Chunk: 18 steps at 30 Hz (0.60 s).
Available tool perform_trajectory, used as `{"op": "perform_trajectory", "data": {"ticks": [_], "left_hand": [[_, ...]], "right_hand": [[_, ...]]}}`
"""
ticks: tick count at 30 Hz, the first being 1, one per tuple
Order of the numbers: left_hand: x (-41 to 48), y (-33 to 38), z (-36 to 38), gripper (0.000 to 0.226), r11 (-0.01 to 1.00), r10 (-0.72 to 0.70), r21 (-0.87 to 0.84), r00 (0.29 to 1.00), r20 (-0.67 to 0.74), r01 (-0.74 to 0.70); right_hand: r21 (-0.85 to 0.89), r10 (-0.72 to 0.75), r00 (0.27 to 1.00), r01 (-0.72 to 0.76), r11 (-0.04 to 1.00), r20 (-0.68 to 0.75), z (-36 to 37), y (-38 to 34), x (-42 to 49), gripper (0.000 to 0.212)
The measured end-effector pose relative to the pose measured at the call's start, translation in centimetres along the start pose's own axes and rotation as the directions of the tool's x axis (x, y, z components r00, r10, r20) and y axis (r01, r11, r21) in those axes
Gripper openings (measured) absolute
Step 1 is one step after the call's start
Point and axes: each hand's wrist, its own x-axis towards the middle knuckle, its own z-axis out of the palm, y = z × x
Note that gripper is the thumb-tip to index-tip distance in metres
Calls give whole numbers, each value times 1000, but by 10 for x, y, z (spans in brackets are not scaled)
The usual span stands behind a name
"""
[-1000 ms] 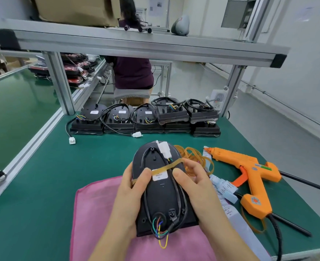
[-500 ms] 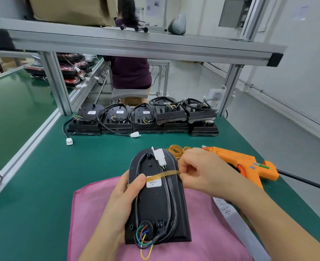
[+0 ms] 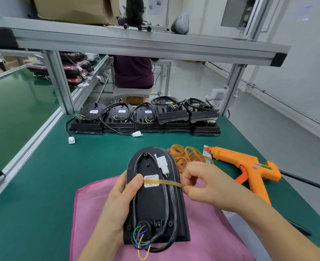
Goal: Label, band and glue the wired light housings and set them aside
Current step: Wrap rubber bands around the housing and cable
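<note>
Head view: near the table's (image 3: pixel 42 176) front edge, the housing (image 3: pixel 155 202) lies on a pink cloth (image 3: pixel 91 213). The left hand (image 3: pixel 120 202) grips its left edge, thumb on the band (image 3: pixel 167 182). The right hand (image 3: pixel 204 185) pinches that band taut across the label (image 3: pixel 151 177). To the right lie spare bands (image 3: pixel 187 153) and a glue gun (image 3: pixel 249 168); finished housings (image 3: pixel 144 119) line the far edge.

The left hand (image 3: pixel 121 202) comes up from the lower edge of the view on a bare forearm (image 3: pixel 97 243). It grips the left side of the black oval-topped plastic light housing (image 3: pixel 153 202), fingers curled out of sight beneath it. Its thumb (image 3: pixel 136 180) lies across the top face and presses one end of the thin tan rubber band (image 3: pixel 166 182). The right hand (image 3: pixel 206 183) reaches in from the lower right on a bare forearm (image 3: pixel 268 228). Its fingers are curled, and thumb and forefinger pinch the band's other end, taut, at the housing's right edge.
</note>
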Motion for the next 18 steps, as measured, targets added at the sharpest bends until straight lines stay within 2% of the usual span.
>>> {"op": "perform_trajectory", "data": {"ticks": [3,5,7,10,13,18], "left_hand": [[0,0,-1,38,1000,-3,29,1000,10,3],[1,1,-2,38,998,3,58,1000,9,-3],[1,1,0,42,994,12,109,1000,6,-12],[2,-1,6,45,984,29,174,999,19,-32],[2,-3,8,49,978,41,204,999,-6,-38],[2,0,7,50,970,46,240,999,6,-46]], "right_hand": [[133,97,995,-95,987,-9,-2,6,2,19],[280,166,978,-125,952,-128,0,9,4,10],[376,188,958,-95,922,-217,5,7,8,17],[249,140,972,-90,964,-188,11,3,16,34],[63,102,976,-92,994,-194,13,-2,21,27],[112,96,972,-73,991,-215,14,-8,25,25]]}}
